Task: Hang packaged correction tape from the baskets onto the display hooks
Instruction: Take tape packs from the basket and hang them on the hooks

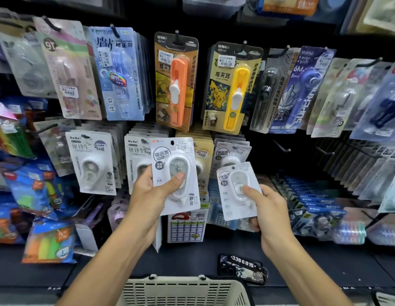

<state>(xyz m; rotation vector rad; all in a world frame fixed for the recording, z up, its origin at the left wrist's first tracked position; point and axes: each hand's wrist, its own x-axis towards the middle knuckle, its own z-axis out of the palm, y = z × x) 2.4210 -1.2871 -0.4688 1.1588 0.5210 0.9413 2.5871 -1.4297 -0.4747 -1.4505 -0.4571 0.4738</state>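
My left hand point(153, 191) grips a white correction tape pack point(174, 173) upright, thumb pressed on its blister, in front of the middle row of hanging packs. My right hand point(266, 204) pinches a second, smaller-looking white correction tape pack point(237, 191) by its lower part, just right of the first. Behind them, matching white packs point(231, 154) hang on a hook. Two bare black display hooks point(281, 146) point(324, 151) stick out to the right. A beige slotted basket point(183, 291) sits at the bottom edge, below my arms; its inside is hidden.
Rows of carded stationery hang above: blue tape packs point(119, 74), an orange clip pusher point(176, 82) and a yellow one point(231, 89). A phone with a number tag point(242, 269) lies on the dark shelf ledge. Highlighter packs point(48, 241) hang at left.
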